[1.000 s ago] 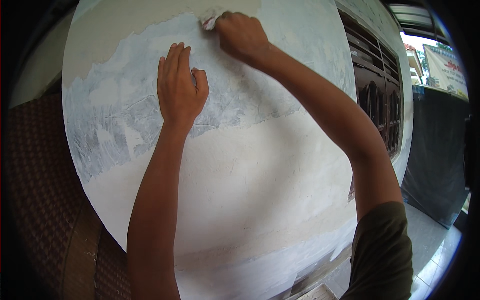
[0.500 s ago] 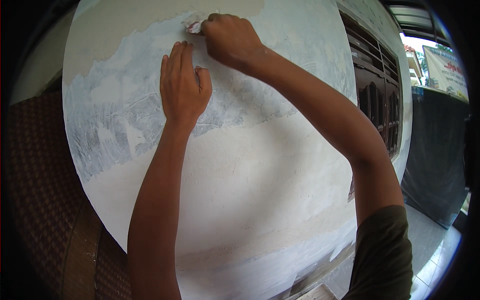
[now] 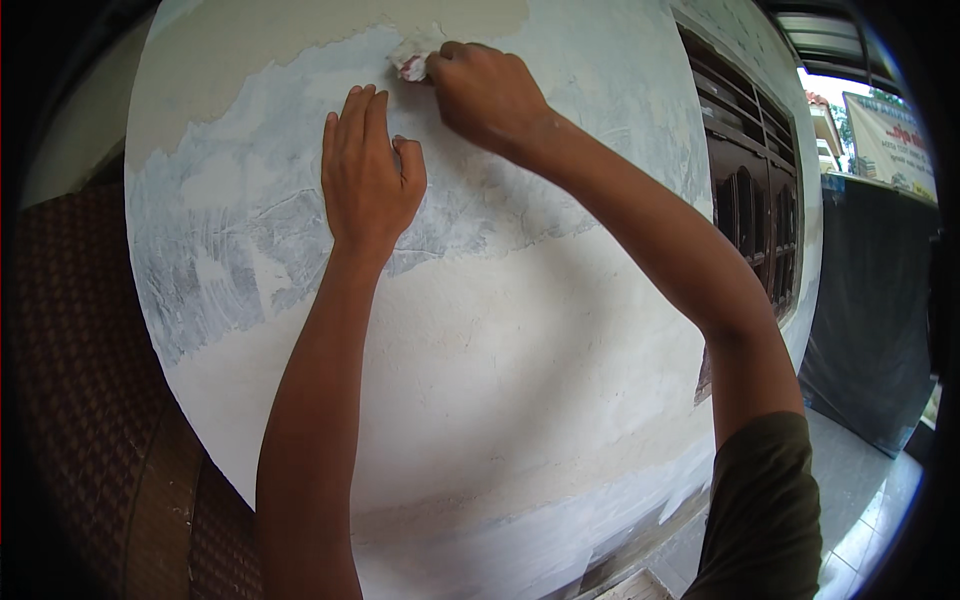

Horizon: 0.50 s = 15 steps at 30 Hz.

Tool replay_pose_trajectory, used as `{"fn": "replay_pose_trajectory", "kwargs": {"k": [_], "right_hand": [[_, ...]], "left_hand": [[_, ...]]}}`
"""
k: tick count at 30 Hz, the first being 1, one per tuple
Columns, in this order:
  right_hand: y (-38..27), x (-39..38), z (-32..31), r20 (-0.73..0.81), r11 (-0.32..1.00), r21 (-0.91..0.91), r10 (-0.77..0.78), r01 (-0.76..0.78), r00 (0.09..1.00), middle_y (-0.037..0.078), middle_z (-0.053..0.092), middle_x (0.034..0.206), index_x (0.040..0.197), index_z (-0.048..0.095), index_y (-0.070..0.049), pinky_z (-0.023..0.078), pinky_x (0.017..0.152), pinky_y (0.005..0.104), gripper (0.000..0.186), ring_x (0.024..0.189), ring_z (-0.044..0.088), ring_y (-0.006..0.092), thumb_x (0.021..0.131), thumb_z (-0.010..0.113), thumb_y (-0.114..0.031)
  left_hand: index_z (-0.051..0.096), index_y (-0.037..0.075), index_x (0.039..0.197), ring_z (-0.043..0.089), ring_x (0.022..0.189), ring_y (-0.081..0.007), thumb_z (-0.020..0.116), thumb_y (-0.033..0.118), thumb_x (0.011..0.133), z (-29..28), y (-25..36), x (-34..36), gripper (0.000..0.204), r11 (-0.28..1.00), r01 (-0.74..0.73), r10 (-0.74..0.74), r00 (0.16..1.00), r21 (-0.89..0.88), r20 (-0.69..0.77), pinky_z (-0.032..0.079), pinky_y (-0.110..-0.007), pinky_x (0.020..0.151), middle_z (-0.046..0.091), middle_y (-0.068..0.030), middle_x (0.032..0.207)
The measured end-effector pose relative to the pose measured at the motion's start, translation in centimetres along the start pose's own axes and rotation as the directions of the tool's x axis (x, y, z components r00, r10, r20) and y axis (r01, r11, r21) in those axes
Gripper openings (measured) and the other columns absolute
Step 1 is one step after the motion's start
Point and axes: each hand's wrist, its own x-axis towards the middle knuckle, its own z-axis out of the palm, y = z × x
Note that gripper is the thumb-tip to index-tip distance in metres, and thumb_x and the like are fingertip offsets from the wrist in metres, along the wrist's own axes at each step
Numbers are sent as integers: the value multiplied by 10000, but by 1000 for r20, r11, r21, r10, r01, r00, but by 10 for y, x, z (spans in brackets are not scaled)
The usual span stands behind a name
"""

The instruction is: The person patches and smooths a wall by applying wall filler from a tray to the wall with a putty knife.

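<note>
My right hand [image 3: 490, 95] is closed in a fist around a small tool caked in white [image 3: 410, 65], with a dark red patch on it. Its head is against or very near the upper wall [image 3: 500, 330]; the grip is hidden in my fingers, so its exact kind is unclear. Lower and to the left, my left hand [image 3: 370, 175] lies flat on the wall with fingers stretched up and thumb apart, holding nothing. Around both hands the wall carries a patchy grey-white coat, with a beige area above and smoother off-white below.
A brown wooden window with bars [image 3: 750, 170] is set in the wall at right. Beyond it hang a black sheet [image 3: 865, 310] and a printed banner [image 3: 890, 145]. A brown woven panel [image 3: 75, 380] stands at left. Pale floor tiles [image 3: 865, 530] show at lower right.
My right hand and the white-caked tool have moved a short way right and slightly down along the wall. My left hand has stayed nearly in place.
</note>
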Motion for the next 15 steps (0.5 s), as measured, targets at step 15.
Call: {"fn": "replay_pose_trajectory", "kwargs": {"k": [15], "right_hand": [[-15, 18, -1, -56, 996, 2, -91, 91, 994, 158, 688, 923, 897, 715, -14, 581, 699, 436, 147, 867, 706, 327, 792, 625, -60]], "left_hand": [[560, -33, 1321, 513, 1329, -345, 477, 92, 870, 0, 2, 2, 475, 1000, -2, 2, 1000, 12, 25, 315, -493, 1178, 551, -209, 1401]]}}
